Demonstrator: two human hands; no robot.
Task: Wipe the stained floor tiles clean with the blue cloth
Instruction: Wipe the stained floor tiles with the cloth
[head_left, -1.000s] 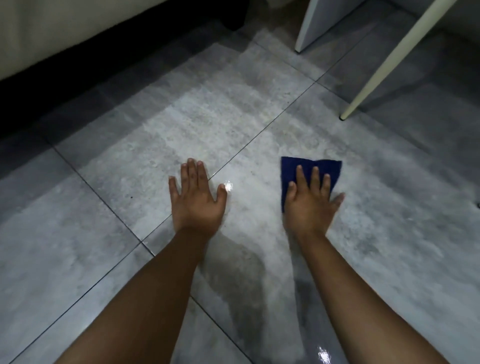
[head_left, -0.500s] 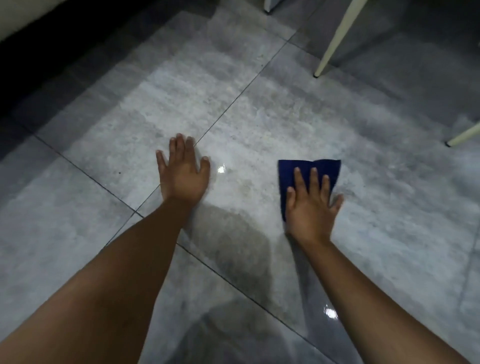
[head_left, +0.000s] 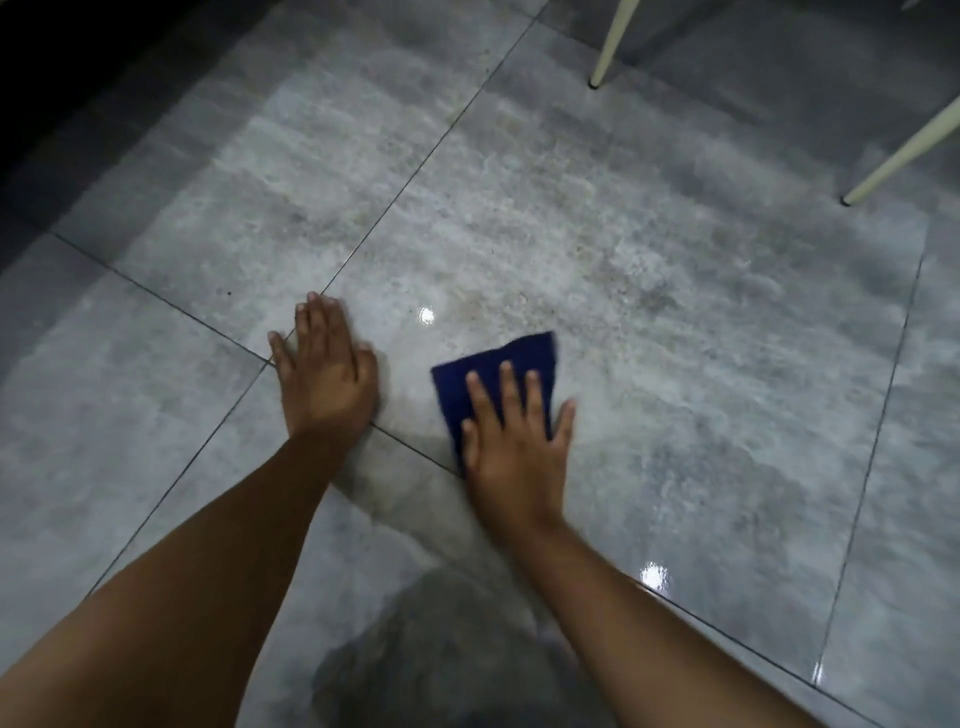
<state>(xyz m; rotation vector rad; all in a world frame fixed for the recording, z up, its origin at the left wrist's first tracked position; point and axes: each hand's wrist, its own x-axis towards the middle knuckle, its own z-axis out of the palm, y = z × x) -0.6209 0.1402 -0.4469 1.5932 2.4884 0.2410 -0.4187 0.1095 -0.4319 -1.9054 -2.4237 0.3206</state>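
The blue cloth (head_left: 498, 371) lies flat on the grey floor tiles (head_left: 675, 364), on the large tile in the middle of the view. The right hand (head_left: 514, 447) presses it down with straight, spread fingers, palm on the cloth's near part, gripping nothing. The cloth's near left corner reaches the grout line (head_left: 405, 444) that runs slantwise toward the lower right.

Bare tile lies open beyond the cloth and to its right, as far as the next grout joints. To its left a narrow strip of tile separates it from the left hand (head_left: 324, 379). That hand rests flat with its fingers straight and close together, over a crossing of grout joints. Two white legs stand well apart from the cloth at the upper right, the farther leg (head_left: 609, 47) and the nearer leg (head_left: 904, 156), both cut off by the frame.

The palm hides the cloth's near end, so its long axis cannot be told. Its right edge and the right hand are blurred. Faint brownish marks beyond the cloth are hard to tell from the tile's mottling. A dark shadow (head_left: 447, 649) covers the tile between the forearms.

The cloth points away from the person. Its far edge is slanted, with the right corner farthest off.
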